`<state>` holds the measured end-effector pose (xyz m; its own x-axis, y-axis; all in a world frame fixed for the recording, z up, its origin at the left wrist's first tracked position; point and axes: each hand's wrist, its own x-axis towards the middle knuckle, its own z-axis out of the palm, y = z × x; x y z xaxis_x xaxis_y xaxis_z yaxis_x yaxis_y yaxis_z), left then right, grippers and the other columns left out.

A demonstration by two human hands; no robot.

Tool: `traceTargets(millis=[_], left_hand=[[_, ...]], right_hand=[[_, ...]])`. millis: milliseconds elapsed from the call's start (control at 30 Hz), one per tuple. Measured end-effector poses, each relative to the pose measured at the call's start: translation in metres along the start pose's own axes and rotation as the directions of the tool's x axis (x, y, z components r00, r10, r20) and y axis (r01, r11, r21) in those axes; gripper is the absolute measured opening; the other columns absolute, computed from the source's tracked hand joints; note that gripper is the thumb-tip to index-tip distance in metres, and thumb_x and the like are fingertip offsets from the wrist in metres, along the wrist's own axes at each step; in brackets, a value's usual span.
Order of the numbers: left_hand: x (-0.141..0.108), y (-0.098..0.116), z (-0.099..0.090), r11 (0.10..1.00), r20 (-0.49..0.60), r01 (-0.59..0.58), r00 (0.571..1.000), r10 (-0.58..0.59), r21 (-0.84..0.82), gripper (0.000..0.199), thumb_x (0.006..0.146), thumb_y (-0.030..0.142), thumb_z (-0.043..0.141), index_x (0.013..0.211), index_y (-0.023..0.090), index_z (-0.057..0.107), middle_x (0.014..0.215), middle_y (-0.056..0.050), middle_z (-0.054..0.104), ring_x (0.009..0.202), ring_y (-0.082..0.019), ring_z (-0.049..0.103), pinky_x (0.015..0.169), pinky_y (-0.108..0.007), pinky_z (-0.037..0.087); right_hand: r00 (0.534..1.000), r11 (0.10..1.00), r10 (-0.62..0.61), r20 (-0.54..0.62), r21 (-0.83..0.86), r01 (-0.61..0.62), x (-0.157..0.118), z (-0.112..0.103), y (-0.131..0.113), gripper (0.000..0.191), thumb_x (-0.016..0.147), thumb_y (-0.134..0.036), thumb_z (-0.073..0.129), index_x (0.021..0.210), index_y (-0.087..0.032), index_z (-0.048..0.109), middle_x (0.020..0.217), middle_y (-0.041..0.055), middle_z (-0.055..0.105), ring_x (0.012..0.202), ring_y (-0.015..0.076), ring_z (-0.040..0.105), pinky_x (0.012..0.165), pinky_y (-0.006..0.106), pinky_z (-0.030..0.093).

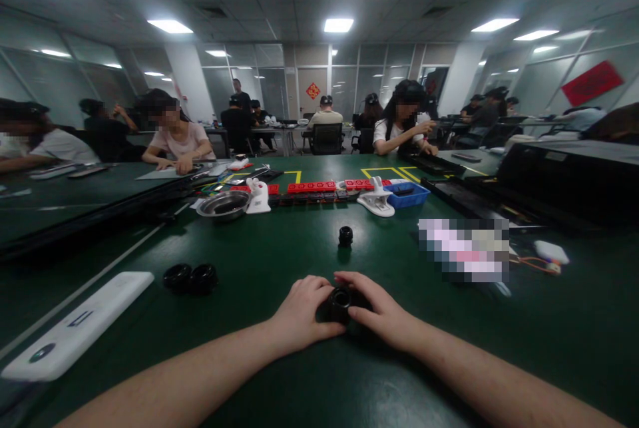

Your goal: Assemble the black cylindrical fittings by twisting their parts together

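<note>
Between my two hands, on the green table, is a black cylindrical fitting (341, 299) with a round hole facing up. My left hand (303, 313) curls around its left side, thumb in front. From the right, my right hand (380, 311) closes on the same fitting with thumb and fingers. A smaller black ribbed fitting (345, 236) stands upright just beyond my hands. Off to the left, two black ring-shaped fittings, one (177, 277) touching the other (203, 278), rest side by side. My fingers partly hide the lower part of the held fitting.
A long white device (82, 328) lies at left. Farther back are a metal bowl (223, 204), two white clamps (257, 196) (377, 198), red strips (314, 186) and a blue tray (410, 196). Black casings (564, 182) occupy the right. Co-workers sit across the table.
</note>
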<state>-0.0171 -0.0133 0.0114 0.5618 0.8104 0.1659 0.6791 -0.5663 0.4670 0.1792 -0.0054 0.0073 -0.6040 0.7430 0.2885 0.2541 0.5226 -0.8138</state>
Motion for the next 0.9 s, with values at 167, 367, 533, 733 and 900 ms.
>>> traceTargets(millis=[167, 367, 533, 733, 900], left_hand=[[0.0, 0.003, -0.002, 1.0, 0.014, 0.013, 1.0, -0.012, -0.013, 0.036, 0.067, 0.043, 0.063, 0.096, 0.022, 0.055, 0.1, -0.003, 0.052, 0.093, -0.022, 0.047, 0.08, -0.035, 0.038], [0.001, 0.0, 0.0, 1.0, 0.004, 0.011, 1.0, -0.011, 0.005, 0.042, 0.065, 0.045, 0.064, 0.099, 0.022, 0.055, 0.102, -0.004, 0.052, 0.094, -0.023, 0.046, 0.081, -0.036, 0.037], [0.0, 0.0, 0.001, 1.0, -0.002, 0.012, 1.0, -0.012, -0.002, 0.04, 0.065, 0.044, 0.064, 0.097, 0.022, 0.055, 0.102, -0.003, 0.052, 0.094, -0.023, 0.047, 0.081, -0.036, 0.037], [0.001, 0.001, 0.0, 1.0, 0.005, 0.0, 1.0, 0.0, 0.009, 0.037, 0.066, 0.043, 0.064, 0.095, 0.022, 0.056, 0.099, -0.003, 0.052, 0.093, -0.022, 0.047, 0.08, -0.035, 0.037], [0.001, 0.0, 0.0, 1.0, 0.007, 0.008, 1.0, -0.008, 0.015, 0.043, 0.065, 0.046, 0.064, 0.098, 0.021, 0.055, 0.101, -0.003, 0.052, 0.094, -0.023, 0.046, 0.081, -0.036, 0.037]], right_hand=[[0.989, 0.99, 0.093, -0.113, -0.097, -0.104, 0.0, 0.006, 0.002, 0.037, 0.071, -0.033, 0.061, 0.1, -0.017, 0.045, 0.095, 0.0062, 0.052, 0.088, 0.0205, 0.05, 0.077, 0.035, 0.042], [1.0, 0.997, -0.017, -0.019, -0.077, 0.016, 0.004, -0.001, -0.004, 0.023, 0.078, -0.025, 0.05, 0.1, -0.02, 0.053, 0.098, 0.0053, 0.053, 0.093, 0.0203, 0.05, 0.083, 0.035, 0.039], [0.998, 0.999, 0.036, -0.044, -0.02, -0.037, 0.001, 0.001, 0.002, 0.041, 0.079, -0.03, 0.05, 0.117, -0.019, 0.04, 0.116, 0.0091, 0.048, 0.107, 0.0232, 0.044, 0.091, 0.041, 0.034], [0.997, 0.99, 0.046, -0.061, -0.131, -0.053, 0.004, 0.002, -0.003, 0.026, 0.074, -0.035, 0.056, 0.093, -0.017, 0.051, 0.088, 0.005, 0.053, 0.082, 0.0198, 0.051, 0.074, 0.035, 0.043], [0.999, 0.999, -0.02, 0.027, -0.034, 0.021, 0.003, -0.003, -0.005, 0.03, 0.081, -0.027, 0.045, 0.11, -0.019, 0.049, 0.109, 0.0079, 0.051, 0.103, 0.0218, 0.047, 0.091, 0.04, 0.035]])
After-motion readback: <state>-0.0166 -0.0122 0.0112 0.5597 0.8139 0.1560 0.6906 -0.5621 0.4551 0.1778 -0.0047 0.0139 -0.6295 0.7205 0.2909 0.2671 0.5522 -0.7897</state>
